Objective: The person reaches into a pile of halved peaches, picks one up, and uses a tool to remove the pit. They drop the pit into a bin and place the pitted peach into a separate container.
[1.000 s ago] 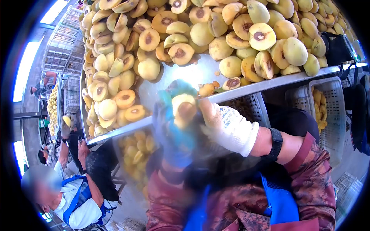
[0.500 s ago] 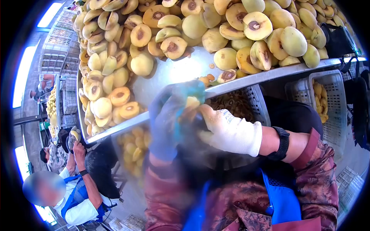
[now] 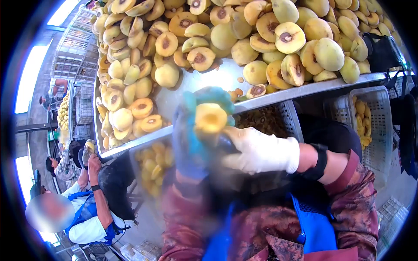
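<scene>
My left hand, in a blue-grey and teal glove, grips a halved yellow peach with its cut face turned up. A hollow shows in the middle of that face, and no stone is visible there. Close against the fruit's lower right is my right hand in a white glove, its fingers closed. Something dark shows at those fingers, too blurred to name. Both hands are over the front edge of a metal table, below a heap of halved peaches, some with stones in them.
Under the table edge, a crate contains brown pieces. Peach halves lie below on the left. Another crate with yellow pieces stands at right, near a black bag. A co-worker sits at left holding fruit.
The peach half has come into clear view, its hollowed cut face now turned up in my left hand. My right hand has shifted slightly down. The camera view has moved a little.
</scene>
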`<state>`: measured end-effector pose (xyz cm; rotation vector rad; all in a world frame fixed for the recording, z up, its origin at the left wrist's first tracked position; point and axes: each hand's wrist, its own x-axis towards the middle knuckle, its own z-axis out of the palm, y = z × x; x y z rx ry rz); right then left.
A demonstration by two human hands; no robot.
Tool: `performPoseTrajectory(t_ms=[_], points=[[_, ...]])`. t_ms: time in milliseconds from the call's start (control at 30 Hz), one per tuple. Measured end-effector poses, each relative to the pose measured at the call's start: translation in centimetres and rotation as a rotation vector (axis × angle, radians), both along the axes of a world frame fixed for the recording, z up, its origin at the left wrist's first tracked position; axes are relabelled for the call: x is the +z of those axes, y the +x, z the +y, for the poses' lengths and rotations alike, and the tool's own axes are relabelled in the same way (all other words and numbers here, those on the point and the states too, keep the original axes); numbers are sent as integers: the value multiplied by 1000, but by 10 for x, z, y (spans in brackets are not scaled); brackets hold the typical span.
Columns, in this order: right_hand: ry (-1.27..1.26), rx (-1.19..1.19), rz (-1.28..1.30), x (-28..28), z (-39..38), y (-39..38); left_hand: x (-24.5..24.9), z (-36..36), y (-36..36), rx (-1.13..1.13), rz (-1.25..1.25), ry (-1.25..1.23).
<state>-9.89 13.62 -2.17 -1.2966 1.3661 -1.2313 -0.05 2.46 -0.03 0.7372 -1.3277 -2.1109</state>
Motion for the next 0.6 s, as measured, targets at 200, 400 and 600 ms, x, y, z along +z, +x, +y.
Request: performPoseTrajectory(t_ms=[200, 400, 600], points=[[-66, 66, 737, -2, 8, -6, -3, -12, 11, 169, -65, -257], [255, 329, 1179, -42, 22, -15, 16, -70, 143, 281, -626, -795], [36, 110, 1080, -31, 19, -11, 34, -98, 105, 263, -896, -1177]])
